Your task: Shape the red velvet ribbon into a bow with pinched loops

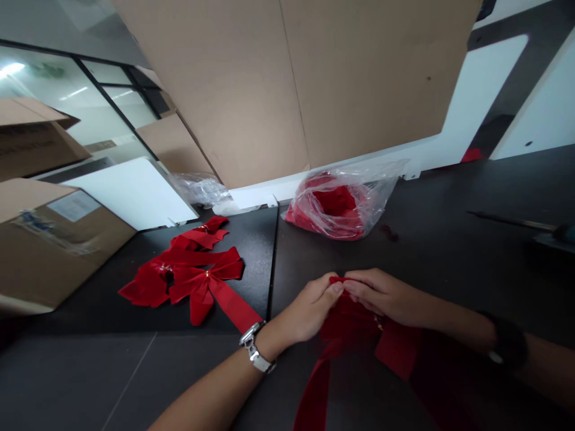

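Both hands meet on a red velvet bow [348, 326] close to the near edge of the dark table. My left hand [317, 305], below a silver wristwatch, pinches the upper fold of the bow between thumb and fingers. From the other side, my right hand [381, 290] grips the same fold, its fingertips close to the left thumb. A gold tie shows at the bow's middle, and its ribbon tails hang downward. Left of my hands, several finished-looking red bows [197, 272] with gold ties lie in an overlapping pile.
Behind my hands stands an open clear plastic bag [345, 206] with red fabric inside. A screwdriver-like tool [516, 221] lies at the right. A large cardboard sheet [305, 84] rises at the back, and a cardboard box [67, 239] stands at the left.
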{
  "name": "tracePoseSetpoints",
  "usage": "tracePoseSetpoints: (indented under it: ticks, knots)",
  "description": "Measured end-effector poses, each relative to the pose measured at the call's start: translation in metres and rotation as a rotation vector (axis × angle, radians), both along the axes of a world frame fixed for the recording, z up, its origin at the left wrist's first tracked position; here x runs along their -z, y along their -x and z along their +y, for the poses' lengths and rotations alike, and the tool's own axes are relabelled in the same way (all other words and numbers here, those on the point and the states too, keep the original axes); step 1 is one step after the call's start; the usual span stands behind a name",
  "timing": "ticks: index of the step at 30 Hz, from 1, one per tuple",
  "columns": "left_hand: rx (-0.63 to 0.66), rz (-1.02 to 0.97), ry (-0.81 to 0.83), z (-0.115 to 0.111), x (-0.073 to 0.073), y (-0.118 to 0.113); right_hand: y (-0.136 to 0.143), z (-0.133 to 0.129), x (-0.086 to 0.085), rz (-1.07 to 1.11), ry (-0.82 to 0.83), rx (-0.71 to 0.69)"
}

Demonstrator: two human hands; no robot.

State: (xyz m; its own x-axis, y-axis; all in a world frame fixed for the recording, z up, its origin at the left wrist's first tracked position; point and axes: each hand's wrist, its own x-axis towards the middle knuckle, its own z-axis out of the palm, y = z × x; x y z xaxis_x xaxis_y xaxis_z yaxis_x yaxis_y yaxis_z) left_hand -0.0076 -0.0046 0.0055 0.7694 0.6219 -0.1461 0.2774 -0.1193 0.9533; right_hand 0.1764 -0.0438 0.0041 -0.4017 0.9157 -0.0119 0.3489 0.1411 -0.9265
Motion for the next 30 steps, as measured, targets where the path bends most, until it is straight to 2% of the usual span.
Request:
tracePoseSetpoints:
  ticks: [3,7,9,12,14,15,20,23,26,30]
  knots:
    - [-0.014,-0.021,-0.02,-0.004,0.001,-0.002,0.003,-0.001,0.003,0.022,-0.03,0.004]
    - [-0.03,-0.064,0.054,-0.008,0.001,-0.003,0.006,-0.004,0.003,0.121,0.008,-0.002]
    - [-0.024,-0.107,0.165,-0.009,0.003,-0.003,0.007,-0.006,0.001,0.195,0.061,-0.033]
    - [0.061,-0.192,0.419,-0.006,0.005,-0.002,0.007,-0.009,-0.002,0.286,0.098,-0.105]
    - [0.11,-0.223,0.52,-0.004,0.006,-0.001,0.006,-0.01,-0.003,0.282,0.051,-0.099]
    - [0.109,-0.226,0.519,-0.003,0.005,-0.001,0.006,-0.011,-0.004,0.259,0.016,-0.086]
    - [0.023,-0.205,0.38,-0.003,-0.001,-0.002,0.005,-0.012,-0.007,0.102,-0.174,-0.029]
    - [0.073,-0.23,0.488,-0.005,-0.003,-0.001,0.005,-0.015,-0.01,0.04,-0.338,-0.038]
    - [0.15,-0.257,0.651,-0.009,-0.005,0.001,0.004,-0.021,-0.018,0.001,-0.434,-0.108]
    - [0.238,-0.27,0.756,-0.014,-0.006,0.002,0.002,-0.028,-0.028,-0.045,-0.401,-0.259]
